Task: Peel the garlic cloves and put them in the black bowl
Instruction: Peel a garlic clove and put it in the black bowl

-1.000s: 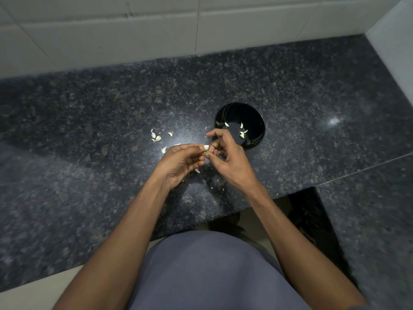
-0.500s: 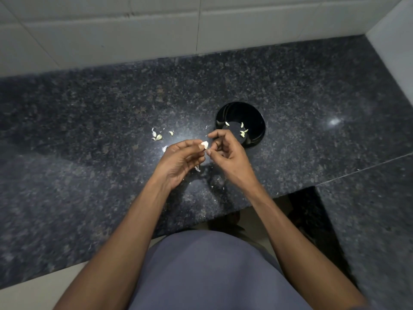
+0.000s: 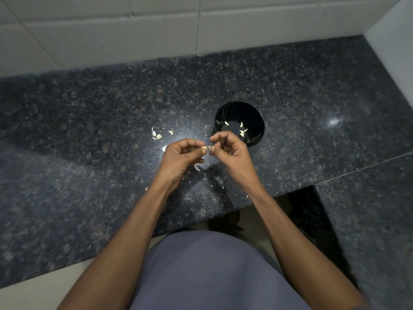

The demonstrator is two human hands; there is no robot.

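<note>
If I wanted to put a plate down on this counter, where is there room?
The dark counter is bare between the black bowl and the right wall, and along the tiled wall. It is crowded left of the bowl, where garlic cloves and peels lie by the hands.

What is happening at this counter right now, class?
A person stands at a dark granite counter peeling garlic. The left hand pinches a garlic clove while the right hand picks at its skin. A few peeled cloves already lie in the black bowl just beyond the hands. Some unpeeled cloves and bits of skin lie on the counter to the left and under the hands.
</note>
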